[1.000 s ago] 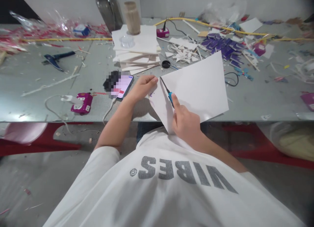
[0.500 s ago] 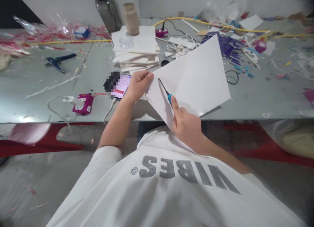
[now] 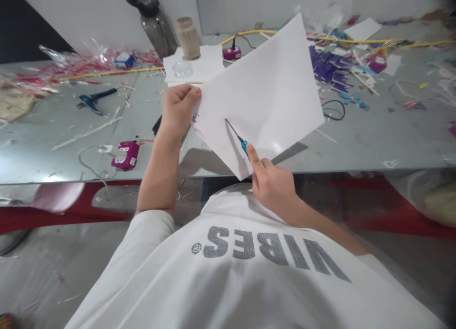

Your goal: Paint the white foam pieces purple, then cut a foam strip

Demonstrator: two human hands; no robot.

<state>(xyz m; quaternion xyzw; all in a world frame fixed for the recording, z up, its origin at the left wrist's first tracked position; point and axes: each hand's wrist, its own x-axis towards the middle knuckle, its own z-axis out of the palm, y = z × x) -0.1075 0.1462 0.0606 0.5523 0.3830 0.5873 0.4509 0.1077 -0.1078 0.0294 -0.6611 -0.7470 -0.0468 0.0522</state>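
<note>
My left hand (image 3: pixel 181 109) is closed on the left corner of a large white sheet (image 3: pixel 269 89), thumb on top, and holds it tilted up off the table. Small purple marks show on the sheet beside these fingers. My right hand (image 3: pixel 272 184) is wrapped round the blue handle of a craft knife (image 3: pixel 243 144), index finger stretched along it. Its long, thin, dark blade lies over the lower left part of the sheet, pointing up and left. Whether the tip touches the sheet I cannot tell. A dark phone edge (image 3: pixel 156 126) is mostly hidden behind my left arm.
Behind the sheet are a stack of white boards (image 3: pixel 210 58) with a tape roll (image 3: pixel 183 70) and a wooden cup (image 3: pixel 188 38), and a bottle (image 3: pixel 158 32). Purple offcuts (image 3: pixel 329 68) lie right. Left are a blue-handled tool (image 3: pixel 94 100) and a purple power socket (image 3: pixel 126 155).
My left hand has moved left and away from me, raising the sheet with it. The sheet now covers more of the board stack. The knife has shifted only slightly left.
</note>
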